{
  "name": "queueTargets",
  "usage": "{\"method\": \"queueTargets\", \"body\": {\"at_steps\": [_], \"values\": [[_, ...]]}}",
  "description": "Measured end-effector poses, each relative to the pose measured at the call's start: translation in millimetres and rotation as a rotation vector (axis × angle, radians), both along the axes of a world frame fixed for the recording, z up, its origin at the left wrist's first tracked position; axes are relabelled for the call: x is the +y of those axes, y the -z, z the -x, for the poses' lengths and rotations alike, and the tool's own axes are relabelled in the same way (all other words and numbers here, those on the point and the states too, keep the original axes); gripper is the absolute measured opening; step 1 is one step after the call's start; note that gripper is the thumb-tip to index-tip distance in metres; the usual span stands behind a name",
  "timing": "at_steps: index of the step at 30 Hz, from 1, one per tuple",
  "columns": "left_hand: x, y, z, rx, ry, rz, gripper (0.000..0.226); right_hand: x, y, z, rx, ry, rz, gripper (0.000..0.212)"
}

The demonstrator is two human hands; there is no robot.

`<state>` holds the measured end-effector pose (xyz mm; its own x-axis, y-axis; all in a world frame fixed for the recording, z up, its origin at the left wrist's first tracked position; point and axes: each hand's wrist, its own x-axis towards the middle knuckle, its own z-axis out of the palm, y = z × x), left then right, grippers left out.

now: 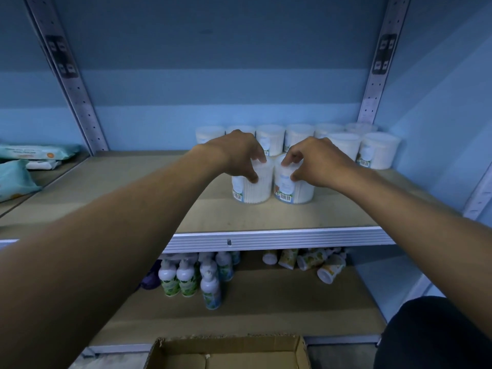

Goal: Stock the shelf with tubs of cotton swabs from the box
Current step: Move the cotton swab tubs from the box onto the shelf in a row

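Two clear round plastic tubs of white cotton swabs stand side by side on the tan shelf board; my left hand grips the left tub from above, my right hand grips the right tub. Behind them, a row of matching tubs lines the blue back wall. Below, white pump bottles; nearest me, an open brown cardboard box.
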<state>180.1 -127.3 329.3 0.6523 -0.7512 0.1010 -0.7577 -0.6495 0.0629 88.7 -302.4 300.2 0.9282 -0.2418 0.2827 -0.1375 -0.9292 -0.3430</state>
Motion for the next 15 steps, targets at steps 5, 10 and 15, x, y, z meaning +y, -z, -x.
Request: {"method": "queueTargets", "body": {"at_steps": [5,10,15], "values": [[-12,2,-18,0.002,-0.014,0.015,0.053,-12,0,-20,0.003,0.001,-0.003,0.033],[-24,3,-36,0.031,-0.045,0.027,0.054,-24,3,-41,0.009,0.01,0.006,0.031],[-37,2,-52,0.034,-0.051,0.038,0.055,-33,0,-58,0.024,0.037,-0.023,0.032]]}}
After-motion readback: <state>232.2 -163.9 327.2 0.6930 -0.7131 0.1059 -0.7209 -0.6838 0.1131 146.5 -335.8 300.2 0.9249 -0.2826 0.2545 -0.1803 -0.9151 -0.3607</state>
